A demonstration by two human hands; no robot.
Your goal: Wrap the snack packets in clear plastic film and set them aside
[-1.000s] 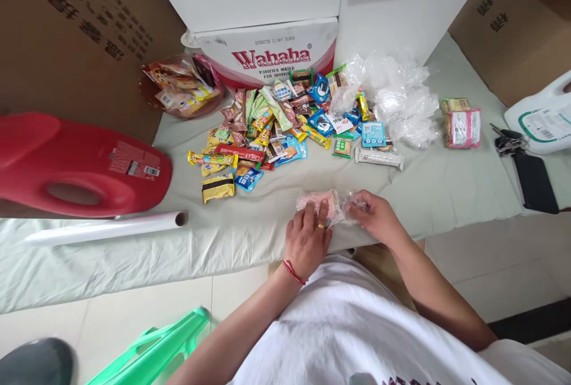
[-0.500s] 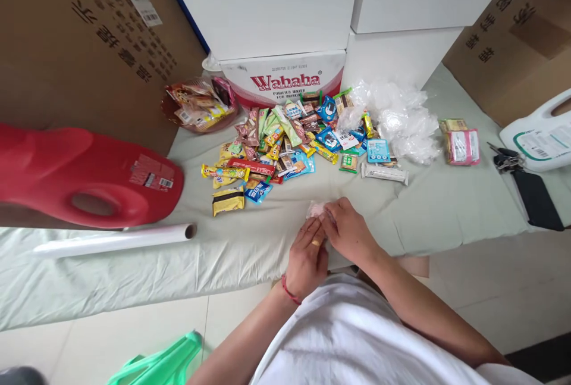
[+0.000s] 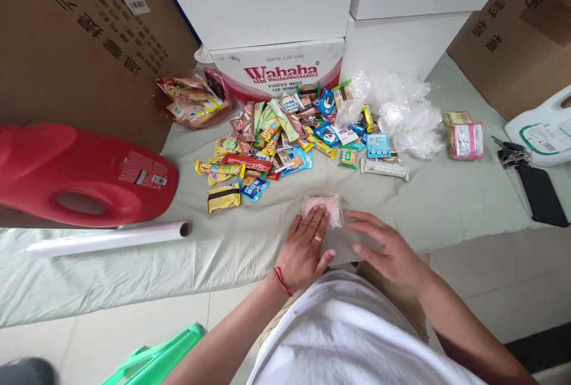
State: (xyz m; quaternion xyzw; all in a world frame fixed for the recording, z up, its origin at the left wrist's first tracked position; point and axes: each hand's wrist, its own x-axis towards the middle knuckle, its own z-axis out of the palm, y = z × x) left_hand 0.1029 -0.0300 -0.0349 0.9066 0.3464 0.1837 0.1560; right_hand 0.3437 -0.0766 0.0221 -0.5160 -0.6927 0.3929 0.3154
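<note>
A small flat pink packet in clear plastic (image 3: 335,206) lies near the front of the cloth-covered table. My left hand (image 3: 307,245) rests flat on it, fingers stretched over its lower left part. To the right of the packet, and apart from it, my right hand (image 3: 388,248) hovers with its fingers spread and nothing in them. Beyond the hands lies a pile of wrapped snacks (image 3: 267,141). A heap of crumpled clear plastic bags (image 3: 401,111) adjoins the pile on the right.
A red jug (image 3: 84,177) and a white roll (image 3: 107,239) lie on the left, a bowl of packets (image 3: 223,112) behind. On the right are pink-and-yellow packets (image 3: 466,141), keys (image 3: 511,156), a black phone (image 3: 542,194) and a white jug (image 3: 544,132). White boxes (image 3: 267,4) stand behind.
My right hand has let go of the pink packet and moved right, its fingers opening. My left hand has flattened onto the packet, which now shows more fully.
</note>
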